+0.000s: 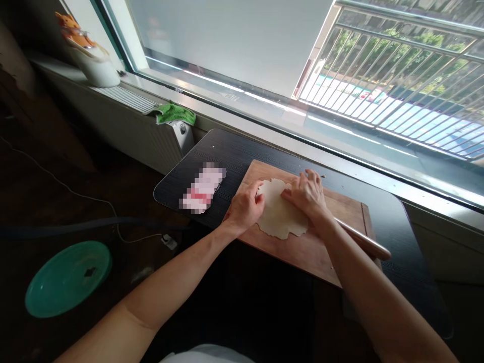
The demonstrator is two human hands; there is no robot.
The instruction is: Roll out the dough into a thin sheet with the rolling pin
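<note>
A thin, flat sheet of pale dough (283,214) with a ragged edge lies on a wooden cutting board (350,207). At the dough's left edge, my left hand (245,205) is closed, its thumb and curled fingers pinching the rim. Over the upper right edge rests my right hand (308,191), palm down with fingers stretched out and apart; its thumb touches the dough. Beneath my right forearm, a wooden rolling pin (365,239) lies across the right side of the board, its far end hidden by the arm.
The board is on a dark table (230,146) beside a window. A blurred-out phone-shaped object (202,189) lies to the left. A green cloth (176,113) hangs on the radiator (159,141). On the floor are a green basin (68,280) and a cable with a socket (169,242).
</note>
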